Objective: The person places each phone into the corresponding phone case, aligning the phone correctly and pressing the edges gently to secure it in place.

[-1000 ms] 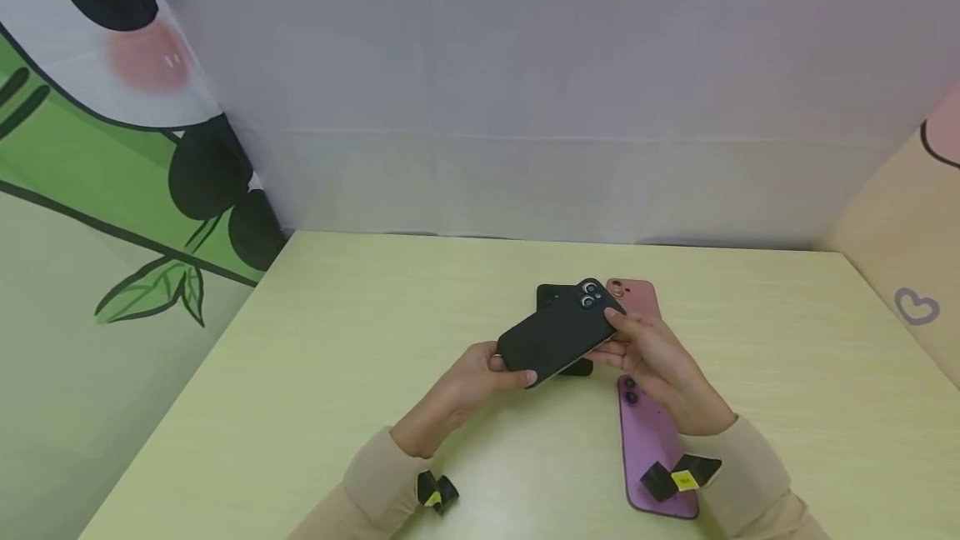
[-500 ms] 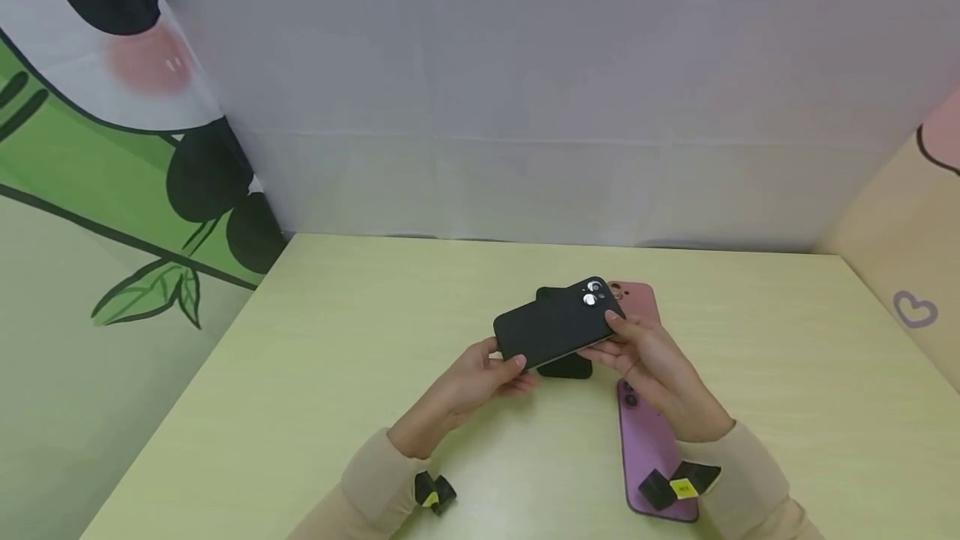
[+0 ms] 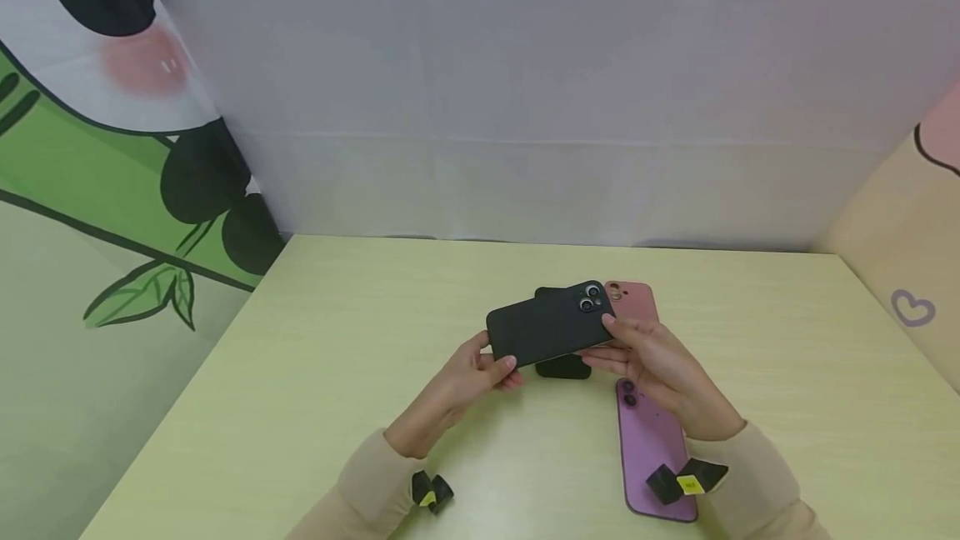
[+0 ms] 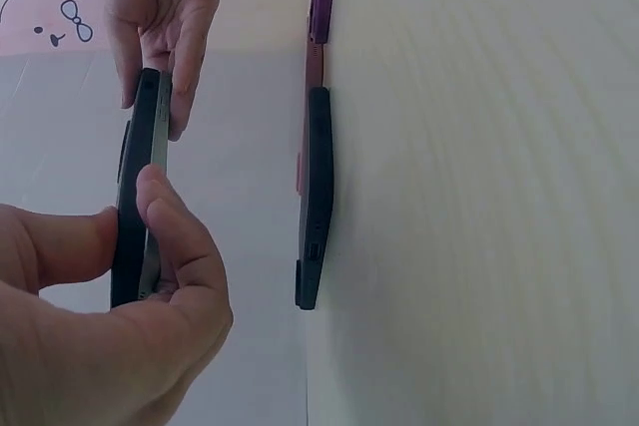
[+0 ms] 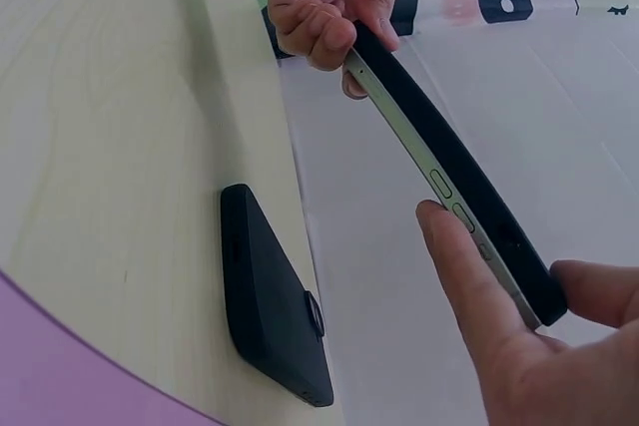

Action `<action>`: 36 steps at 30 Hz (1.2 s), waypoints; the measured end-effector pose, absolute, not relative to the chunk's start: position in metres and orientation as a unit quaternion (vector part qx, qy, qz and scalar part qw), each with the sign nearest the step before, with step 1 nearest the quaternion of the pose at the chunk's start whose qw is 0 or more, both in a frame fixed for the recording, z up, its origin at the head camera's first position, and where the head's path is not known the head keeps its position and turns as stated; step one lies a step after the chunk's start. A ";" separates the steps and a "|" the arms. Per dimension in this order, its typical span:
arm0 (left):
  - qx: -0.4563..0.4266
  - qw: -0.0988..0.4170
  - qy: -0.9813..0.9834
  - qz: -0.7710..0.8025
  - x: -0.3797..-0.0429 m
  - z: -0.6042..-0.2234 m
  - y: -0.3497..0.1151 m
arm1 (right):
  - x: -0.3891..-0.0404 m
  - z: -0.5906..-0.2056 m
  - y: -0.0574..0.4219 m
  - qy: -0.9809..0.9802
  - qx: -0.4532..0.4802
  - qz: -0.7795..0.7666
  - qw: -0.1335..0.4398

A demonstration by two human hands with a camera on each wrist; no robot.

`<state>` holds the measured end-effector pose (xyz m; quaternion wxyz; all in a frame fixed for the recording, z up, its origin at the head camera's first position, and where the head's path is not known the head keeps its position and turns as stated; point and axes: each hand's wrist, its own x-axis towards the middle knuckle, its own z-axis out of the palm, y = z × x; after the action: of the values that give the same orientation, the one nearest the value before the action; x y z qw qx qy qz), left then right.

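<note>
A black phone with a pair of camera lenses and a silver side edge is held above the table, its back up. My left hand pinches its left end between thumb and fingers. At its camera end my right hand grips the lower corner, thumb on top and fingers beneath. Lower down, a second black phone lies on the table, mostly hidden in the head view. A pink phone lies to its right, partly covered. Below my right wrist is a purple phone, lenses up.
The pale wooden table reaches back to a light grey cloth backdrop. Cartoon-printed sheets stand at the sides. Small black and yellow pieces sit near both sleeve cuffs.
The held phone has turned closer to level and shifted slightly left. My left hand has risen a little with its end. The phones on the table have stayed put.
</note>
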<state>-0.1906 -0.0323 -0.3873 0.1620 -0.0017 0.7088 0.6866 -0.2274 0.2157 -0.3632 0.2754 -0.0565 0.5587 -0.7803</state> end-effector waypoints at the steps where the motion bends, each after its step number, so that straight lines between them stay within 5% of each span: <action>1: -0.003 0.160 0.711 0.684 -0.191 -0.387 -0.032 | -0.227 -0.363 0.216 0.559 -0.057 -0.780 0.275; 22: 0.001 0.151 0.744 0.651 -0.192 -0.392 -0.032 | -0.223 -0.362 0.214 0.541 -0.049 -0.797 0.263; 36: 0.050 0.221 0.719 0.657 -0.195 -0.387 -0.042 | -0.220 -0.354 0.213 0.517 -0.026 -0.818 0.250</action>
<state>-0.1949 -0.0423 -0.3870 0.2213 0.0501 0.7191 0.6568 -0.2199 0.2128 -0.3543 0.2496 -0.0260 0.5168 -0.8185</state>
